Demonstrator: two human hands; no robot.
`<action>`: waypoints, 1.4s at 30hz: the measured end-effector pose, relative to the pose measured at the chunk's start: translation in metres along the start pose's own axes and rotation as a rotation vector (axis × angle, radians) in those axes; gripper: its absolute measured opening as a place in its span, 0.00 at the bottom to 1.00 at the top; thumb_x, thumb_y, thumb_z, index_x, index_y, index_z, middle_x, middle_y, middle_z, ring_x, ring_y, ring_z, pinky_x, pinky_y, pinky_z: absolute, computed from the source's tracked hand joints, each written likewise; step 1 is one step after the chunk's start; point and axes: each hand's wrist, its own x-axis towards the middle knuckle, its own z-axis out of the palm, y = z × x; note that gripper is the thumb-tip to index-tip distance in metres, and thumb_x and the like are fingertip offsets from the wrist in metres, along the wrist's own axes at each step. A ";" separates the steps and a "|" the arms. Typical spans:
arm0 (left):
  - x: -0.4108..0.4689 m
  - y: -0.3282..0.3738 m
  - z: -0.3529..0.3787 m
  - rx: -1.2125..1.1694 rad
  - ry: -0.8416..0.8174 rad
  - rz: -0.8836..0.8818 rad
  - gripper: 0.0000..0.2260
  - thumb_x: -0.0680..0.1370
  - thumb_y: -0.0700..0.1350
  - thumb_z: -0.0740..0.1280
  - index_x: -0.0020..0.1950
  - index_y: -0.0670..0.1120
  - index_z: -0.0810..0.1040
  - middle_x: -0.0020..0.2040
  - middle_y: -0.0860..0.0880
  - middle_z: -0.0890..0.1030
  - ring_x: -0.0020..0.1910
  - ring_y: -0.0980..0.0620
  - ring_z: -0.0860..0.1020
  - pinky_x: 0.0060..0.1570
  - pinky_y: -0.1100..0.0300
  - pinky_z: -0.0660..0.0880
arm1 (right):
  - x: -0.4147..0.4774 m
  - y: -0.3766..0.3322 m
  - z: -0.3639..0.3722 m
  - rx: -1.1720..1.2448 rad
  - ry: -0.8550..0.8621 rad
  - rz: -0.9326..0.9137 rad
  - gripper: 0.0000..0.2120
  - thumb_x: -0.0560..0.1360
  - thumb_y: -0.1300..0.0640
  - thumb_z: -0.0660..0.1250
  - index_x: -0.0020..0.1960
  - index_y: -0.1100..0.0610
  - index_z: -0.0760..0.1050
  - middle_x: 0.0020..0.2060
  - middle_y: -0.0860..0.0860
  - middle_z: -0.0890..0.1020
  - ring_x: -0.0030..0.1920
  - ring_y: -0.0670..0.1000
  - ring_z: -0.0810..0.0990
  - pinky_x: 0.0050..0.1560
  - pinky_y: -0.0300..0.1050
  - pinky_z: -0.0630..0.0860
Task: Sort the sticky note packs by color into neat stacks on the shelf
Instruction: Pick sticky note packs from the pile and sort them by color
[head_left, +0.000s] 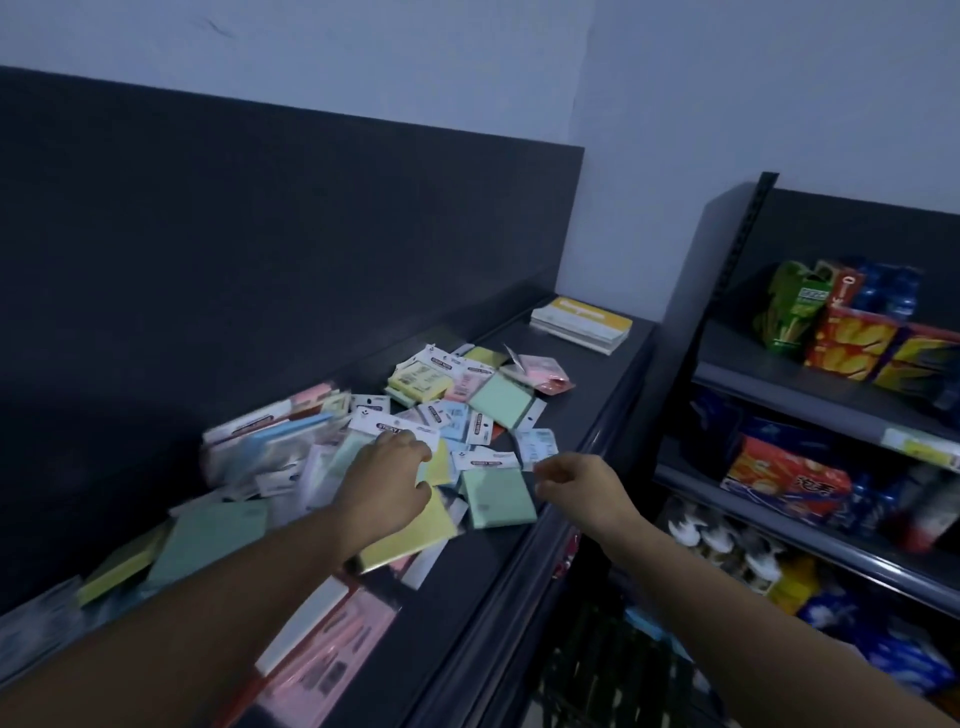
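Dozens of sticky note packs (501, 400) lie jumbled, colours mixed, on the shelf (597, 364). Your left hand (387, 480) rests on the heap, likely choosing one; I cannot tell whether its grip has closed. Your right hand (576, 483) hovers alongside, released and empty.

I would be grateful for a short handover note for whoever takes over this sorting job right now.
Left hand: lies on the pile of sticky note packs, fingertips at a white header card; too blurred to tell whether it grips.
Right hand: loosely curled, holds nothing, just right of a green pack by the front edge.
Packs: green, yellow, blue and pink mixed in one loose heap on the dark shelf.
Done: no colour stacks visible.
Left: sort every colour into stacks.
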 end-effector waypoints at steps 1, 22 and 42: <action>0.012 0.003 0.004 0.006 -0.001 -0.005 0.18 0.76 0.45 0.63 0.67 0.46 0.71 0.65 0.48 0.72 0.65 0.49 0.67 0.62 0.58 0.64 | 0.014 0.005 -0.006 0.001 0.002 0.008 0.11 0.73 0.63 0.66 0.55 0.59 0.79 0.50 0.52 0.82 0.48 0.47 0.77 0.46 0.36 0.69; 0.220 0.023 0.080 0.025 -0.076 -0.429 0.15 0.81 0.46 0.55 0.60 0.41 0.75 0.62 0.43 0.70 0.59 0.46 0.69 0.57 0.53 0.70 | 0.269 0.064 -0.085 -0.128 -0.233 -0.072 0.19 0.75 0.56 0.66 0.64 0.61 0.71 0.57 0.53 0.77 0.60 0.53 0.75 0.54 0.40 0.69; 0.286 0.035 0.095 0.172 -0.406 -0.332 0.37 0.68 0.61 0.70 0.69 0.41 0.65 0.67 0.43 0.66 0.69 0.45 0.60 0.64 0.54 0.64 | 0.363 0.071 -0.041 -0.820 -0.401 -0.490 0.34 0.72 0.61 0.64 0.74 0.55 0.54 0.66 0.55 0.69 0.63 0.56 0.71 0.60 0.48 0.71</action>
